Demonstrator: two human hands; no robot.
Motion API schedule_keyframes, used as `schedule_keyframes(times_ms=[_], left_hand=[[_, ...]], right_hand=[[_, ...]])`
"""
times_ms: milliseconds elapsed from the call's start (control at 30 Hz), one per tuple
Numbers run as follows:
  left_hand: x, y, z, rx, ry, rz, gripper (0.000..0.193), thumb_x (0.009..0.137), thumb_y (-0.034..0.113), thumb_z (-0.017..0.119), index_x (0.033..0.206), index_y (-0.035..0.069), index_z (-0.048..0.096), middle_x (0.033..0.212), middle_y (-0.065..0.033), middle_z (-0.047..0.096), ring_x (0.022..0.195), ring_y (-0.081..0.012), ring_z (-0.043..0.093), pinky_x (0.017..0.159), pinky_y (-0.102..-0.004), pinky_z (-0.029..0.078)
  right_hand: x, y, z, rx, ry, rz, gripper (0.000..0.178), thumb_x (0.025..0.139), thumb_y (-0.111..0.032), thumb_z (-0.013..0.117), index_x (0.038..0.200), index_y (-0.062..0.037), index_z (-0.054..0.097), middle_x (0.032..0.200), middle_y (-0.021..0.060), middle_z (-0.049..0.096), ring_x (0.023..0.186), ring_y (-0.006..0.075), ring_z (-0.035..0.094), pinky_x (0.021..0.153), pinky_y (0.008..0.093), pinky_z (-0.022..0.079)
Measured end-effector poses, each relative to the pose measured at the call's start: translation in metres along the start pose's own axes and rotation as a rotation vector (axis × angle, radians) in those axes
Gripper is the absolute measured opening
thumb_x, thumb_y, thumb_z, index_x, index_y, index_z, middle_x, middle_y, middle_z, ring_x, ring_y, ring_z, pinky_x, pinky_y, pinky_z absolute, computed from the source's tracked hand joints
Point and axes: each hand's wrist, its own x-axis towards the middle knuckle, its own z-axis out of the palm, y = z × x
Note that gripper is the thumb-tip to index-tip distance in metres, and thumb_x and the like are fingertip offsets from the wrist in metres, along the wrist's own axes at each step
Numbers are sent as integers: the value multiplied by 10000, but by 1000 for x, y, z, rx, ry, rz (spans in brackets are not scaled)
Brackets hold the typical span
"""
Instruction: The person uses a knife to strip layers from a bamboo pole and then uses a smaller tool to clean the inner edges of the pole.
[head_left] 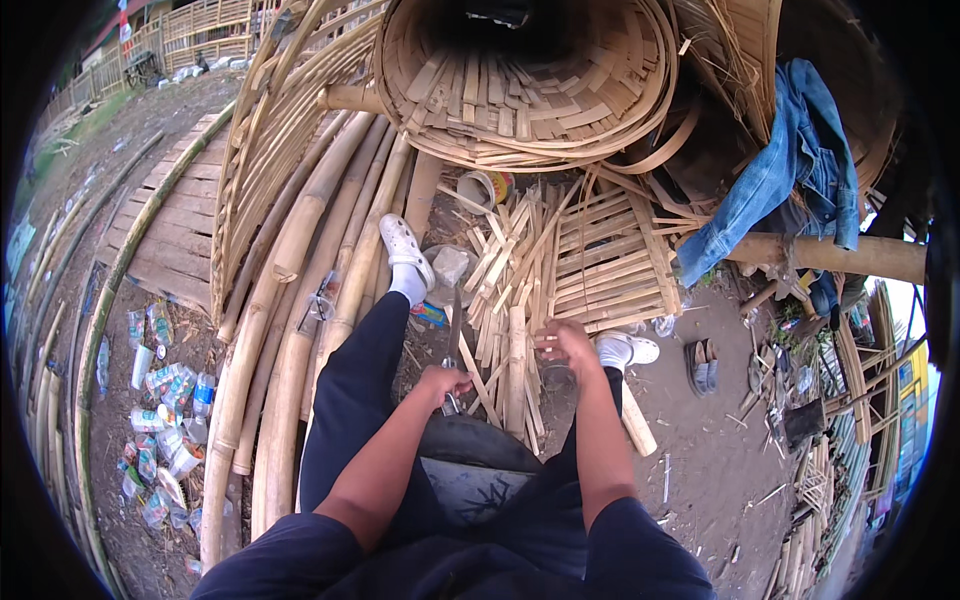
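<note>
My left hand point(443, 385) is closed round the handle of a long-bladed knife point(456, 325). Its narrow, dull blade points away from me, between my legs. To the right, my right hand point(567, 343) hovers with loosely curled fingers held apart, and I see nothing in them. Beside those fingers a short, thick length of bamboo point(516, 370) stands or leans among split bamboo strips point(490, 270). The strips lie in a loose heap that reaches away from me. Just beyond my right hand lies a slatted bamboo panel point(612, 262).
A large woven bamboo cylinder point(520, 130) lies ahead. Long bamboo poles point(300, 270) run along my left, with plastic litter point(170, 400) past them. A denim jacket point(775, 170) hangs over a thick pole point(850, 256) at right. Shoes point(702, 366) sit on the dirt.
</note>
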Motion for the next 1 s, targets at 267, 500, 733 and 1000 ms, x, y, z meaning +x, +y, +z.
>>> schedule_keyframes(times_ms=[267,500,733,1000], left_hand=[[-18,-21,16,246,-58,-39,109,772,18,740,756,-58,663,735,-140,687,532,-149,586,443,-279,426],[-42,-15,29,431,-150,-106,169,787,94,764,853,-27,668,757,-106,687,543,-106,545,443,-256,427],[-70,1,55,608,-114,-130,225,813,181,770,907,21,642,775,-69,672,555,-71,515,451,-216,426],[-95,25,98,542,-99,-207,207,830,147,747,934,58,591,751,-43,621,537,-75,502,449,-231,402]], right_hand=[[-75,134,-49,43,-70,259,412,941,-290,617,1212,17,574,1043,165,695,874,263,710,694,378,574],[-99,120,-126,375,130,99,351,949,-344,603,1113,-35,627,977,117,700,803,221,685,698,359,544],[-95,205,-195,732,365,110,301,965,-232,508,1191,-42,568,1089,149,671,855,243,675,684,336,549],[-83,423,-237,1077,739,382,400,919,-213,545,1246,17,516,1072,172,647,836,319,679,644,370,574]])
